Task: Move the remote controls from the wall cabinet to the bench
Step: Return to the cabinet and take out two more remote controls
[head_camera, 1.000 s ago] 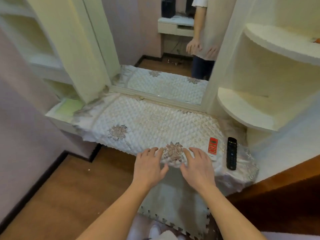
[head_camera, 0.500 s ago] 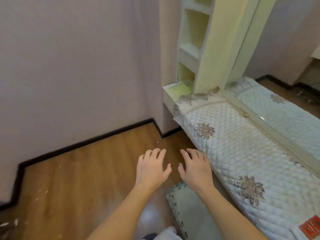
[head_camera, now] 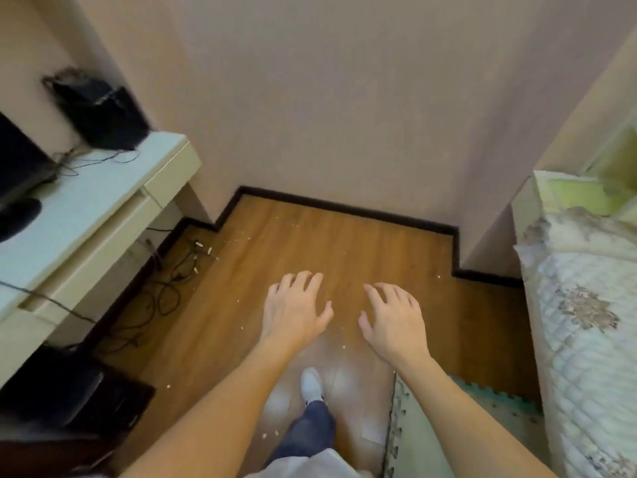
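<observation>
My left hand (head_camera: 295,310) and my right hand (head_camera: 393,317) hover side by side over the wooden floor (head_camera: 310,243), palms down, fingers spread, holding nothing. The bench with its white quilted cover (head_camera: 586,322) runs along the right edge of the view. No remote control and no wall cabinet shelf is in sight at this moment.
A white desk (head_camera: 86,208) stands at the left with a black speaker (head_camera: 100,112), a monitor base and loose cables (head_camera: 165,291) trailing to the floor. A dark box (head_camera: 69,391) sits under it. A foam mat (head_camera: 465,426) lies by the bench. A pink wall (head_camera: 344,98) is ahead.
My view has swung left, away from the bench and the two remotes on it, toward the wall corner and the desk. Both hands stay empty and spread in front of me.
</observation>
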The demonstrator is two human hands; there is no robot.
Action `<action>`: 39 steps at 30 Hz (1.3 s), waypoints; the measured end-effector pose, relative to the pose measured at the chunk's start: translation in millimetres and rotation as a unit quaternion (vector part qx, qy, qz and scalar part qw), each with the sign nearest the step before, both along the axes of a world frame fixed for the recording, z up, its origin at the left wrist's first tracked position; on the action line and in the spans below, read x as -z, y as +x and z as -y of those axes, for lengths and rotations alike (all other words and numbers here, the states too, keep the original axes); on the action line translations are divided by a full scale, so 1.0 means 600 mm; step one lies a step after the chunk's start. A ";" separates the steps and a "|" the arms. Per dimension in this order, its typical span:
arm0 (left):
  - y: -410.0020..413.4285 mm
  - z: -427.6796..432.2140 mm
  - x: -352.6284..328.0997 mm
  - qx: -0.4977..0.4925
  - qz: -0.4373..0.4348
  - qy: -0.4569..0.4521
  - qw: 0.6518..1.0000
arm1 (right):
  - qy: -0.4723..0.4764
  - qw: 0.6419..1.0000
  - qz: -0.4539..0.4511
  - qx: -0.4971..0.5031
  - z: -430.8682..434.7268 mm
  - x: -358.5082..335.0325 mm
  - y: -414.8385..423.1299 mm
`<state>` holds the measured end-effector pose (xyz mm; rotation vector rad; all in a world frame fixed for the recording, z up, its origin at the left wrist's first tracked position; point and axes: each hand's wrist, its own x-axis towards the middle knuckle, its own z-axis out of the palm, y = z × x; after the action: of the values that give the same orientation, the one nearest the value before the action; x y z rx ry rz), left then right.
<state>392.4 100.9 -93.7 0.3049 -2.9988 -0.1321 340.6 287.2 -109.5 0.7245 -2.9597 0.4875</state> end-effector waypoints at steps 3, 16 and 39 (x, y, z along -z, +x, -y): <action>0.047 0.053 -0.006 -0.061 0.000 -0.010 0.998 | -0.006 0.999 -0.011 -0.053 0.060 -0.012 0.004; 0.077 0.275 0.035 -0.204 -0.005 -0.003 0.979 | 0.013 0.980 -0.012 -0.199 0.318 -0.007 -0.048; -0.226 0.745 0.012 -0.263 0.001 0.023 0.964 | 0.048 0.959 -0.027 -0.278 0.837 -0.018 -0.375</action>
<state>256.7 -345.9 -100.9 1.0837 -2.7981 -0.1473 115.4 -215.0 -98.5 1.5643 -2.7108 0.3356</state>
